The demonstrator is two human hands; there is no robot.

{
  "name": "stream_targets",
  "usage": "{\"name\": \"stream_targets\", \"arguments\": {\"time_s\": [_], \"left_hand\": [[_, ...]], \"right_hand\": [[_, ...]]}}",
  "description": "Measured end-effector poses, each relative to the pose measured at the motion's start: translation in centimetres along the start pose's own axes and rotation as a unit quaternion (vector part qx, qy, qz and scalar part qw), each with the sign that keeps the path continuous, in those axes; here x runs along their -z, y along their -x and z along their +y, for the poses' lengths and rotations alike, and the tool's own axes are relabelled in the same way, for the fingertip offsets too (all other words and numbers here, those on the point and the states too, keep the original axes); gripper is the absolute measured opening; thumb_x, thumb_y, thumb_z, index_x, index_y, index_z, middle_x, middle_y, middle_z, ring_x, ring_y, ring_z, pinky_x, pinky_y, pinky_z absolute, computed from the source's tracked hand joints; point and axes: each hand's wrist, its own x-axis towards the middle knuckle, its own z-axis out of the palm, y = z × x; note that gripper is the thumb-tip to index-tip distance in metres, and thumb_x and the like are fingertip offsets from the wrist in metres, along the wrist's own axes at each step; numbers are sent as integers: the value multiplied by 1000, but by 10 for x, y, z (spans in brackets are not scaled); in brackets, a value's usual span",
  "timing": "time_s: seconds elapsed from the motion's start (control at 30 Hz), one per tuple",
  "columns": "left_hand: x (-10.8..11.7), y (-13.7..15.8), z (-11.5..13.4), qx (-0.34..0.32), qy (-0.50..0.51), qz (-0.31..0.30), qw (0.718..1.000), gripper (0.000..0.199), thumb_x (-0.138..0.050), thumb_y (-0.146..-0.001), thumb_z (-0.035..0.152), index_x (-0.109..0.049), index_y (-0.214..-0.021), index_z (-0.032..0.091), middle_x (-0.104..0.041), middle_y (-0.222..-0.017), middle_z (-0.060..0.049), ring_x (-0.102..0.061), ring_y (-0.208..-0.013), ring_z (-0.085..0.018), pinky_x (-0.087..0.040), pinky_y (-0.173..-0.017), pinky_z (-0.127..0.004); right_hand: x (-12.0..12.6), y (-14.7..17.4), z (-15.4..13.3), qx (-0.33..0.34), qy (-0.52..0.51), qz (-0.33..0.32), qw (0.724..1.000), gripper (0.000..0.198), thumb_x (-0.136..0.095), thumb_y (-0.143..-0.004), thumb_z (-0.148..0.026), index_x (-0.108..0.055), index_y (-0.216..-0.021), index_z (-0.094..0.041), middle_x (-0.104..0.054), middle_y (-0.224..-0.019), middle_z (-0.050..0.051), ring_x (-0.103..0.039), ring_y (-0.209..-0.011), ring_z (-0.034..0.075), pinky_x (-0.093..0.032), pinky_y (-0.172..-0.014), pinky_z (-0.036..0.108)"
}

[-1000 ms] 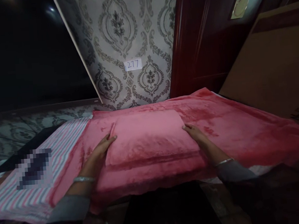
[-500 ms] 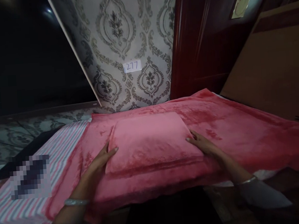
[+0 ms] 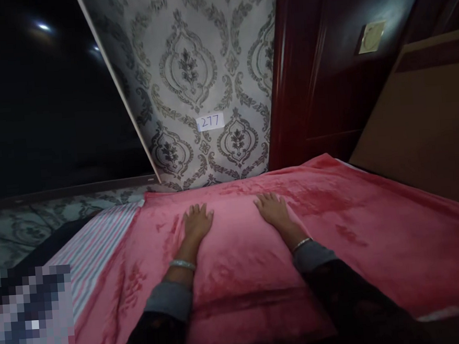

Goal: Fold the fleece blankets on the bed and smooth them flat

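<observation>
A folded pink cloth [image 3: 236,245], plush like the cover beneath it, lies as a flat rectangle in front of me. My left hand [image 3: 197,220] rests palm down on its far left corner with the fingers spread. On the far right corner lies my right hand [image 3: 273,210], also flat with fingers apart. Under the folded cloth spreads a larger pink plush cover [image 3: 400,254]. Neither hand grips anything.
A striped sheet [image 3: 101,244] shows at the left beside a pixelated patch. A dark screen [image 3: 51,100] hangs at the back left. Behind are patterned wallpaper, a paper label [image 3: 210,121] reading 277, a dark red door panel [image 3: 325,81] and a large cardboard piece [image 3: 426,127].
Both hands have moved from the sides of the folded cloth forward onto its far corners, and now lie flat on top. The view has tilted up slightly.
</observation>
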Motion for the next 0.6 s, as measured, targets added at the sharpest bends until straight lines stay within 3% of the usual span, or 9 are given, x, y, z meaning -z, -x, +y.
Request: {"name": "stream_targets", "arguments": {"time_s": [0.1, 0.2, 0.6], "left_hand": [[-19, 7, -12, -1, -25, -3, 1000, 57, -35, -99, 45, -48, -147, 17, -45, -154, -18, -38, -143, -36, -33, -115, -55], [-23, 7, -17, -6, -39, -7, 999, 57, -32, -100, 45, -48, -147, 18, -47, -152, -17, -40, -141, -35, -35, -113, -53], [-20, 9, -12, -14, -73, 11, 997, 57, -30, -100, 43, -50, -144, 15, -52, -146, -19, -45, -133, -37, -42, -106, -53]], "right_hand": [[-19, 8, 15, 13, 49, 4, 999, 44, -33, -103, -35, -56, -139, -21, -55, -144, 11, -42, -136, 29, -29, -112, 53], [-28, 5, 24, 22, 74, 9, 997, 45, -30, -104, -37, -56, -139, -22, -55, -145, 11, -44, -134, 28, -31, -110, 51], [-26, 6, 18, 19, 76, 19, 997, 44, -33, -105, -37, -56, -138, -20, -56, -143, 11, -47, -132, 29, -33, -109, 51]]}}
